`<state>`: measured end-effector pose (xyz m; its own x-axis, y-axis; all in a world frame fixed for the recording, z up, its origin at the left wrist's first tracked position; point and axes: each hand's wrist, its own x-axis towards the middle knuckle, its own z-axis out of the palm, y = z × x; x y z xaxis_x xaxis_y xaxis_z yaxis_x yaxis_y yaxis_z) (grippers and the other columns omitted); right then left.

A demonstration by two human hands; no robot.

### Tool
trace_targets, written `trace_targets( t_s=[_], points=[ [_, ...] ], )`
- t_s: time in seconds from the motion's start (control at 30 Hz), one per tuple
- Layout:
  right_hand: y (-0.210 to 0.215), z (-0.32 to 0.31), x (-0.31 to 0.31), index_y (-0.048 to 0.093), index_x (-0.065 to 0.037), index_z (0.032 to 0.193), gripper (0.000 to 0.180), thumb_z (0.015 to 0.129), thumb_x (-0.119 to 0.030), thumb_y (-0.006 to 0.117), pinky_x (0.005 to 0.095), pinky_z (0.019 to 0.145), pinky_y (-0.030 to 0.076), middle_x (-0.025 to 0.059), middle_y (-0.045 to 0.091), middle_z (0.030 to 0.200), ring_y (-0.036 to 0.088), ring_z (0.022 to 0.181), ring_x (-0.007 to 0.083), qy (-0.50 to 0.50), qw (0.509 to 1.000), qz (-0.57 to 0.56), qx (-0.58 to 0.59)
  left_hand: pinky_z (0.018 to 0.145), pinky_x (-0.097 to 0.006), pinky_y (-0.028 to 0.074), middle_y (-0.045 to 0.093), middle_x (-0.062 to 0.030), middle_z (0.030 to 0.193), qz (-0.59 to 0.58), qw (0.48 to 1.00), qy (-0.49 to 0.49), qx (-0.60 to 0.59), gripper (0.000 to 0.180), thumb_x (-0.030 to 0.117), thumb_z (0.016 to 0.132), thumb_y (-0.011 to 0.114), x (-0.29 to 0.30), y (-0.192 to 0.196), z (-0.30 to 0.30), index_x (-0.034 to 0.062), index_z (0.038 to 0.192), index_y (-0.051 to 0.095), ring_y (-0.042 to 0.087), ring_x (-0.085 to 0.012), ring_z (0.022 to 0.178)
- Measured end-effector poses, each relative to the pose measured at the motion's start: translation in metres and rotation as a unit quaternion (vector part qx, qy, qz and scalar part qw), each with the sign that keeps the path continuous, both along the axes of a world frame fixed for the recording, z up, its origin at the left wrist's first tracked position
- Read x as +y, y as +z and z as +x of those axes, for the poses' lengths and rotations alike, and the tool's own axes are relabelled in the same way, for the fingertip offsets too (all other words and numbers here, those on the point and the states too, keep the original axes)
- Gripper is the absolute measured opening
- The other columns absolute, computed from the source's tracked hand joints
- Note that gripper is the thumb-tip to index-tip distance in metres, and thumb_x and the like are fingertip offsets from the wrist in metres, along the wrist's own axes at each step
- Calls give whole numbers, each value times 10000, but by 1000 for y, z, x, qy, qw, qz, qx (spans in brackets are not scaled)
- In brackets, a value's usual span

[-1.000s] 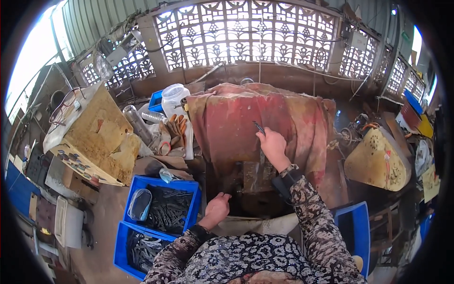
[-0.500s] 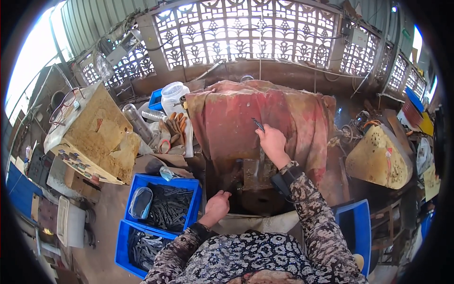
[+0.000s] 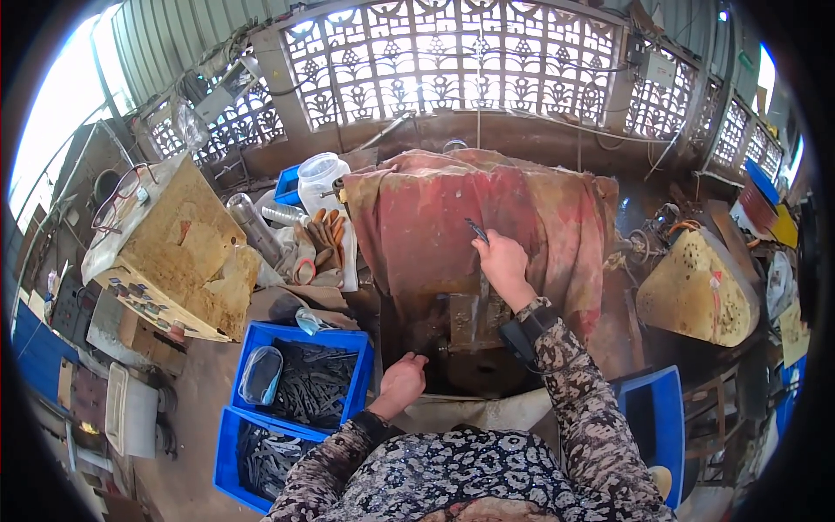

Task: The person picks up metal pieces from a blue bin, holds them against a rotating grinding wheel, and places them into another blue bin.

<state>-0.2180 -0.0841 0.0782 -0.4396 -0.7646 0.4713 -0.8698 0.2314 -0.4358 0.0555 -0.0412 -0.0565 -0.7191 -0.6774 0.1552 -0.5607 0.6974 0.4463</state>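
My right hand (image 3: 504,265) is raised before a stained red cloth (image 3: 426,230) draped over a bulky machine. Its fingers pinch a slim dark metal piece (image 3: 476,230), which points up and to the left. Lower down, my left hand (image 3: 403,383) hovers by the left side of the machine's dark opening. Its fingertips are pressed together; whatever they may hold is too small or hidden to make out. Between the hands, a dirty metal block (image 3: 468,322) sits inside the opening, above a dark round part (image 3: 483,372).
Two blue bins (image 3: 364,374) of dark metal strips stand at my left; a clear plastic box lies in the upper one. Gloves (image 3: 323,239) and a white jar (image 3: 320,178) are beyond. Yellowed foam blocks flank me (image 3: 187,244). Another blue bin (image 3: 665,426) stands right.
Both hands keep nearly the same place and grip. The whole view has shifted very slightly.
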Motion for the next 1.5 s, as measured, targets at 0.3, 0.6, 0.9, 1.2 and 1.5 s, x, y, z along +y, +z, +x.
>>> trace_targets(
  t_s=[0.3, 0.6, 0.9, 1.2, 1.5],
  points=[
    [1, 1, 1, 589, -79, 848, 293, 866, -371, 589, 496, 645, 472, 153, 643, 773, 618, 758, 374, -5, 1000, 19, 0, 748, -399, 515, 630, -160, 923, -6, 1000, -8, -2, 205, 82, 810, 504, -1, -8, 1, 61, 967, 634, 619, -317, 874],
    [3, 1, 0, 596, -76, 858, 284, 870, -359, 587, 490, 648, 473, 151, 644, 774, 620, 762, 369, -4, 1000, 21, -2, 753, -398, 515, 638, -167, 916, -6, 1000, -10, -8, 213, 82, 805, 503, -3, -9, 0, 61, 970, 637, 623, -320, 878],
    [3, -1, -2, 601, -79, 860, 280, 869, -359, 591, 490, 649, 470, 151, 641, 768, 618, 760, 368, -4, 1000, 19, 2, 755, -397, 513, 636, -153, 896, 0, 1000, -7, 1, 223, 62, 777, 515, -4, -7, -2, 54, 962, 639, 612, -311, 878],
    [3, 6, 8, 595, -74, 853, 287, 862, -361, 597, 498, 645, 468, 165, 635, 767, 615, 755, 378, -2, 1000, 10, -1, 740, -392, 520, 628, -154, 915, -11, 1000, -23, -17, 197, 82, 797, 516, 3, -11, 5, 67, 953, 636, 620, -308, 853],
    [-6, -9, -8, 588, -61, 839, 361, 856, -420, 562, 508, 651, 459, 204, 613, 781, 596, 774, 408, 7, 999, -29, 29, 697, -455, 515, 598, -158, 891, 5, 1000, 16, -5, 145, 87, 774, 528, -2, -5, -4, 76, 894, 609, 619, -351, 811]
  ],
)
